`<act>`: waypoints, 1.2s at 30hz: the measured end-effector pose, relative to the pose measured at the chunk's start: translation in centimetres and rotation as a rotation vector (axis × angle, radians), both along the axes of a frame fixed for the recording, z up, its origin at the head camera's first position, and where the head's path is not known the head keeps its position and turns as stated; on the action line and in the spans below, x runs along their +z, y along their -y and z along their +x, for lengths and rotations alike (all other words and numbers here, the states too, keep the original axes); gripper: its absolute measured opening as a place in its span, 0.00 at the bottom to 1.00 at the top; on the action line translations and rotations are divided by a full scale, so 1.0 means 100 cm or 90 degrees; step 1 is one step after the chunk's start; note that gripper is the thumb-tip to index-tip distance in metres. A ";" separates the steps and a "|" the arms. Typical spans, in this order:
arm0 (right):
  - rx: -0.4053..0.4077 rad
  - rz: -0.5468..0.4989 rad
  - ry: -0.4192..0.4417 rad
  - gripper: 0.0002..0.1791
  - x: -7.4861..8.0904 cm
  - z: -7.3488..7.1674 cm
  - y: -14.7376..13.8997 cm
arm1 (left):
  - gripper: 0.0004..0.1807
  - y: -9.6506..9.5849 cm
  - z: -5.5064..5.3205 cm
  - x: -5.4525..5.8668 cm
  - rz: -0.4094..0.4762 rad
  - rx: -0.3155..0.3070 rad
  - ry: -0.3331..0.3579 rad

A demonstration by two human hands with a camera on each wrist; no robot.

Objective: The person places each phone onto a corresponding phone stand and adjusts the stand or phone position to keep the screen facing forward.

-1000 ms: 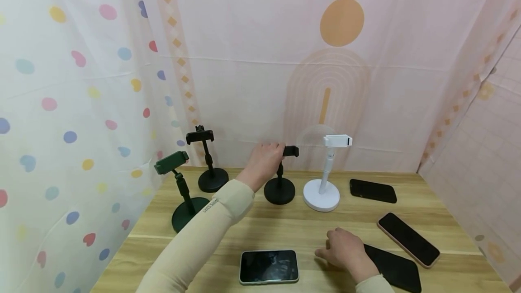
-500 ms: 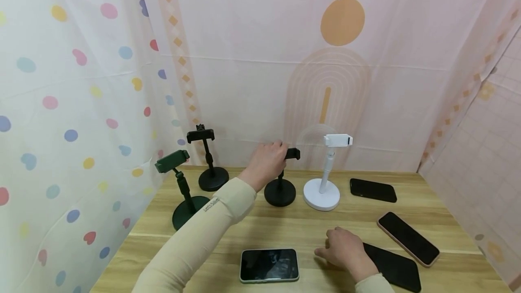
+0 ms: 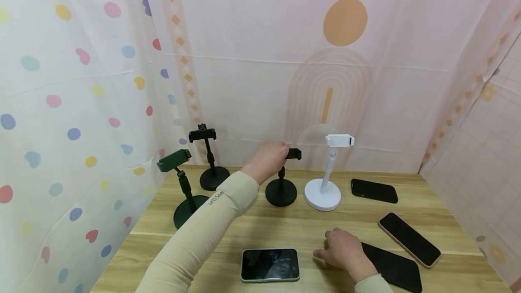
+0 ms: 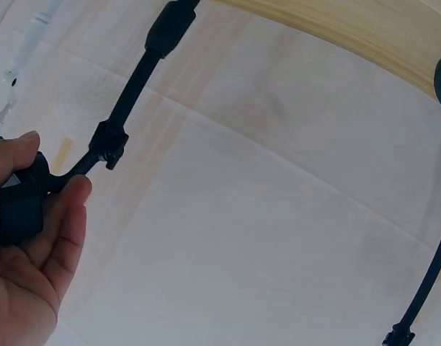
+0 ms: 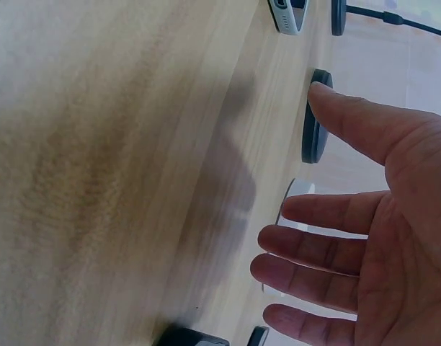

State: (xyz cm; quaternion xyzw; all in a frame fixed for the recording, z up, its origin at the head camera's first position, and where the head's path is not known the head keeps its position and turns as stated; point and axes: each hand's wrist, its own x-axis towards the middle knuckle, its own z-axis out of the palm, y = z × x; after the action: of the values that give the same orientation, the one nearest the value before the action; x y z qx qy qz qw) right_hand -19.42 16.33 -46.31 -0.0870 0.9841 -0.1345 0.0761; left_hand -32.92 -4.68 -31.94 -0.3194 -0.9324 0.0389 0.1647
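My left hand point(image 3: 266, 162) grips the clamp head of the middle black phone stand point(image 3: 281, 192), whose round base stands on the table. In the left wrist view, thumb and fingers of the left hand point(image 4: 33, 267) close round the black clamp point(image 4: 19, 209), with the stand's pole point(image 4: 134, 86) running up from it. My right hand point(image 3: 343, 252) hovers low over the table with nothing in it, just left of a black phone point(image 3: 392, 266). Seen from the right wrist, the right hand point(image 5: 401, 238) has its fingers extended and thumb spread.
A white phone stand point(image 3: 322, 195) is right of the held one; a black stand point(image 3: 213, 178) and a green stand point(image 3: 184, 214) are left. A light-edged phone point(image 3: 270, 265) lies in front. A pink-edged phone point(image 3: 409, 239) and another black phone point(image 3: 374, 190) lie right. Curtains point(image 3: 244, 80) enclose the table.
The clamp under my left hand has come very slightly lower, and the hand stays on it. My right hand has kept its place. The head view has shifted a little.
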 end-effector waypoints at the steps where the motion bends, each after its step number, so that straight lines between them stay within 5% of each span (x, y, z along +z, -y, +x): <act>1: -0.001 0.000 0.002 0.25 0.000 0.000 0.000 | 0.05 0.000 0.000 0.001 0.003 -0.002 0.008; 22: -0.006 -0.007 0.020 0.22 -0.004 0.000 -0.002 | 0.03 0.007 -0.010 0.019 0.028 -0.017 0.134; 36: -0.010 -0.010 0.019 0.23 -0.002 0.000 -0.006 | 0.03 0.007 -0.013 0.014 0.034 -0.009 0.112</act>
State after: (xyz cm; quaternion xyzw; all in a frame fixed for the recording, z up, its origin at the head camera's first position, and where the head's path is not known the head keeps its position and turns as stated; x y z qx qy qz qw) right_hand -19.42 16.96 -46.56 -0.0775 0.9825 -0.1438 0.0891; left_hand -34.26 -5.36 -30.56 -0.3237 -0.9417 -0.0155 0.0907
